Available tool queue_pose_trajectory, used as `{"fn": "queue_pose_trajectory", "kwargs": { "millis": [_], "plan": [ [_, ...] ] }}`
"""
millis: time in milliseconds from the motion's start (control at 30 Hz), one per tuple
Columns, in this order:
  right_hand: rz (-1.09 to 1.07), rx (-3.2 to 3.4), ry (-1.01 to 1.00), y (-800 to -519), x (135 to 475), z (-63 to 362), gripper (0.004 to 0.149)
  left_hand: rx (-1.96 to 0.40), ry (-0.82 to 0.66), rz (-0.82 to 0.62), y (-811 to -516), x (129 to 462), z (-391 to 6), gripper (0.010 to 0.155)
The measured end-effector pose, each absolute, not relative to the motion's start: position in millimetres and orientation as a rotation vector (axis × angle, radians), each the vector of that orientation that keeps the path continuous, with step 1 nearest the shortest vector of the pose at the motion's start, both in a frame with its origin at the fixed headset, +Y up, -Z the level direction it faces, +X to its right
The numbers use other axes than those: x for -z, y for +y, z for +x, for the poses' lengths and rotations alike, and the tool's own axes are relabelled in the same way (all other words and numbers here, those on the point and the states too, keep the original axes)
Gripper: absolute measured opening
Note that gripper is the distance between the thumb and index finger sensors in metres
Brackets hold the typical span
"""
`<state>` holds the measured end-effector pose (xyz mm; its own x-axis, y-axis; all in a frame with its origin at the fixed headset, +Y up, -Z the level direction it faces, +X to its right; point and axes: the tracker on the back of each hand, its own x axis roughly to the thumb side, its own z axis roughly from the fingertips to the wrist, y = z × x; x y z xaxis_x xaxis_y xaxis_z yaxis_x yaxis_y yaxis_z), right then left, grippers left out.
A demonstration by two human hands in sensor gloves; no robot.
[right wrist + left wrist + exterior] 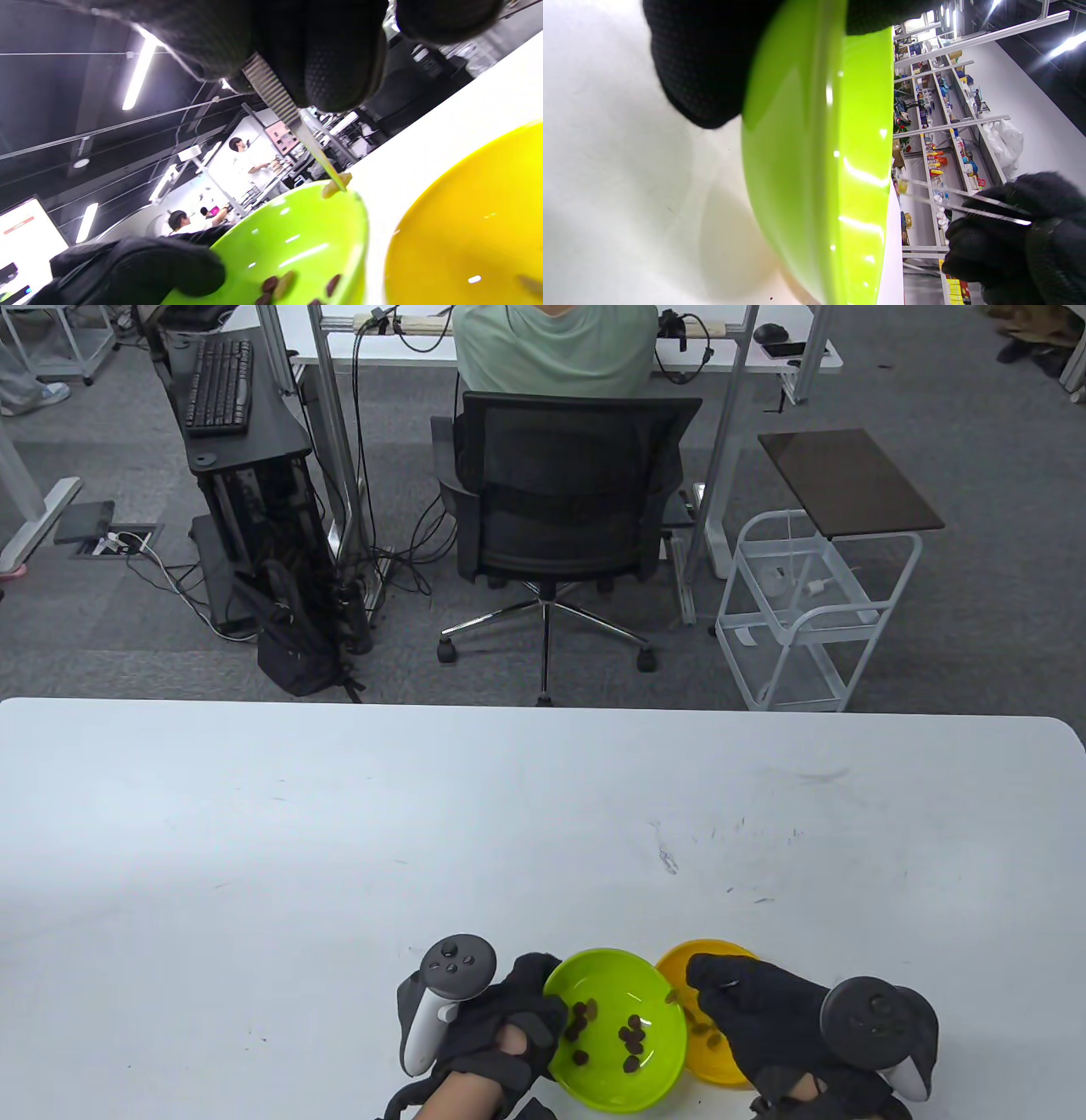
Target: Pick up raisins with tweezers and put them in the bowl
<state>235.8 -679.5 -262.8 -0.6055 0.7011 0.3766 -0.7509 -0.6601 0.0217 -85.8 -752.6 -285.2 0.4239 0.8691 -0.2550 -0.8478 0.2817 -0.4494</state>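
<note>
- An office doubling as a lab: grey carpet floor (1001,585) beyond the white worktop (339,831).
- A person (556,347) sits at a desk on a mesh chair (568,492).
- A keyboard (219,386), computer tower (263,517), cables (399,551) and a white trolley (806,619) stand around.
- Wrist views show stocked shelves (946,140), ceiling strip lights (138,72) and more staff (244,159).

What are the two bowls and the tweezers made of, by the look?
Green bowl: likely glossy plastic; saturated colour, sharp highlights on its wall. Yellow bowl: same look, smooth and shiny, probably plastic too. Tweezers: look like metal; thin silvery reflective blades with a ribbed section under the right hand.
</note>
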Motion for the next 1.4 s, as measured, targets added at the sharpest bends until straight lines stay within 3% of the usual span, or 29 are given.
{"fn": "queue_pose_trajectory", "kwargs": {
  "millis": [433, 900, 1100, 1400],
  "plan": [
    [0.314, -2.427, 0.130, -717, 282, 258, 0.040, -1.144, -0.032, -0.571, -753, 287, -89, 0.062],
    [0.235, -2.439, 0.212, -728, 284, 268, 0.040, -1.146, -0.030, -0.570, -753, 287, -89, 0.062],
    [0.237, -2.392, 0.135, -720, 283, 269, 0.042, -1.147, -0.024, -0.571, -754, 287, -90, 0.063],
    [0.382, -2.266, -0.132, -685, 268, 256, 0.042, -1.157, -0.035, -0.577, -754, 287, -89, 0.062]
  ]
}}
